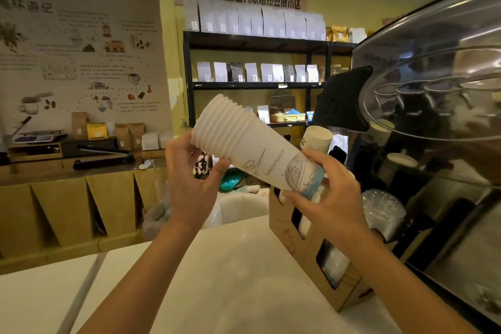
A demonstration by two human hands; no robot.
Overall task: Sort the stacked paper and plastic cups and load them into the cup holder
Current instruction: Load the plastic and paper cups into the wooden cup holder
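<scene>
Two bare forearms reach up from the white bench [230, 279]. Between the hands, a stack of paper cups [244, 149] is held tilted in the air, rims up and to the left, base down and to the right. Left hand [189, 184] curls its fingers [221, 171] around the ribbed rim end. Right hand [333, 198] grips the printed base end, just above the cardboard cup holder [306, 255] at the bench's right edge, beside clear plastic cups [385, 211].
</scene>
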